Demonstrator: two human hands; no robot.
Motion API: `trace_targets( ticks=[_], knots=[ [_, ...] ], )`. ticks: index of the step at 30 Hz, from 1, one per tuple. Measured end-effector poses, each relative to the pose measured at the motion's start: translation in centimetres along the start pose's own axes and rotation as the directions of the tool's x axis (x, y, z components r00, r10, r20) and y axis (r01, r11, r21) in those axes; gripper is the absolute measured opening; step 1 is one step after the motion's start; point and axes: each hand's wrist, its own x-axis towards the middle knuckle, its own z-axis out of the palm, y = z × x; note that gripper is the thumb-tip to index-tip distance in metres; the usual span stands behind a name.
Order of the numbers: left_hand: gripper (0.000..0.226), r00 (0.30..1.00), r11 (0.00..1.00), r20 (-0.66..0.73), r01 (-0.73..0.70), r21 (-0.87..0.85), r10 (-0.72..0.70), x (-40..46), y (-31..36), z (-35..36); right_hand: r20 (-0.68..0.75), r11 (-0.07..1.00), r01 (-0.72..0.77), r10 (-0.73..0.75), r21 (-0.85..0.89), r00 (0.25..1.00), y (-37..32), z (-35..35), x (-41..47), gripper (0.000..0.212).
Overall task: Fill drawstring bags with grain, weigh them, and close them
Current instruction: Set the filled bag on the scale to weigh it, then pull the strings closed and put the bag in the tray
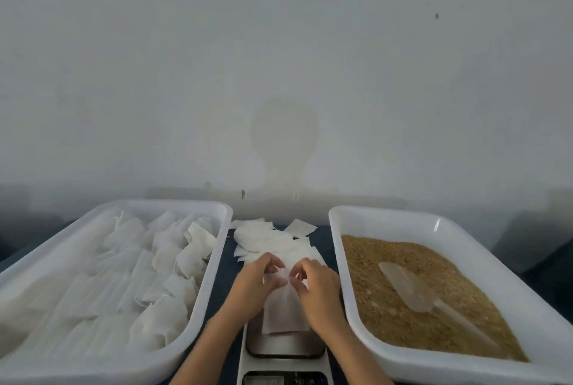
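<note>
The two trays (336, 229) are plain white, the bags (285, 313) white and unpatterned, the grain (403, 316) speckled golden brown, the scoop (412, 287) translucent pale, the tabletop (226, 266) dark blue, and the wall (279, 58) pale grey with a faint stain.

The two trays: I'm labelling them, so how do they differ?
The left tray holds white bags; the right tray holds brown grain. A clear scoop lies in the right tray; the left tray has none. Both are white, rectangular, and flank the scale.
</note>
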Motion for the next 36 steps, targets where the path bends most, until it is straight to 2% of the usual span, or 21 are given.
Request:
trace_targets(
  ticks=[2,5,7,11,14,17,20,22,24,27,28,30,32,36],
  knots=[
    [0.015,0.999,0.998,0.012,-0.05,0.026,0.05,0.1,1.4,-0.6,-0.016,0.999,0.028,-0.029,-0.044,0.999,-0.4,-0.6,-0.5,0.016],
    [0.012,0.991,0.987,0.029,-0.135,0.09,0.132,0.5,4.1,-1.6,0.002,0.998,-0.023,0.023,0.053,1.0,-1.5,-1.7,-1.7,0.043],
    [0.004,0.984,0.976,0.032,-0.18,0.124,0.177,0.9,6.2,-2.2,0.014,0.991,-0.031,0.029,0.127,0.999,-2.6,-2.7,-2.4,0.052],
    [0.003,0.923,0.918,-0.017,-0.379,0.118,0.384,1.8,10.1,-2.6,0.014,0.94,-0.061,0.06,0.335,0.998,-3.7,-7.2,-2.2,0.048],
    [0.001,0.892,0.889,-0.005,-0.45,0.085,0.452,2.9,12.7,-1.7,0.019,0.899,-0.14,0.145,0.415,0.989,-1.6,-12.3,-1.1,0.034],
    [0.001,0.87,0.87,0.027,-0.492,0.008,0.492,3.9,14.6,0.2,0.069,0.913,-0.28,0.272,0.296,0.96,3.1,-16.8,0.3,0.019],
    [0.001,0.857,0.86,0.068,-0.509,-0.044,0.511,4.5,15.3,3.1,0.185,0.9,-0.432,0.436,-0.06,0.881,8.8,-18.8,0.7,0.013],
    [0.006,0.861,0.867,0.108,-0.497,-0.037,0.498,4.7,15.2,5.3,0.277,0.85,-0.429,0.511,-0.307,0.814,11.9,-19.1,0.4,0.021],
    [0.015,0.859,0.867,0.142,-0.498,0.011,0.492,4.9,14.8,7.4,0.341,0.803,-0.382,0.555,-0.456,0.759,13.7,-18.8,0.1,0.029],
    [0.005,0.849,0.859,0.217,-0.506,0.074,0.481,5.0,13.9,9.9,0.382,0.77,-0.317,0.573,-0.553,0.725,14.8,-17.8,-0.5,0.016],
    [0.006,0.852,0.863,0.251,-0.495,0.101,0.46,5.0,13.5,10.6,0.385,0.76,-0.304,0.579,-0.575,0.719,15.0,-17.3,-0.6,0.024],
    [0.009,0.843,0.857,0.336,-0.49,0.156,0.42,5.1,12.7,11.5,0.386,0.745,-0.275,0.58,-0.608,0.717,15.4,-16.5,-0.8,0.02],
    [0.013,0.805,0.827,0.421,-0.529,0.192,0.418,5.1,12.1,12.1,0.365,0.73,-0.254,0.572,-0.634,0.734,15.3,-16.1,-0.7,0.015],
    [0.025,0.737,0.737,0.508,-0.625,0.257,0.447,4.9,11.5,12.7,0.322,0.697,-0.248,0.578,-0.673,0.75,14.9,-17.1,0.3,0.023]
  ],
)
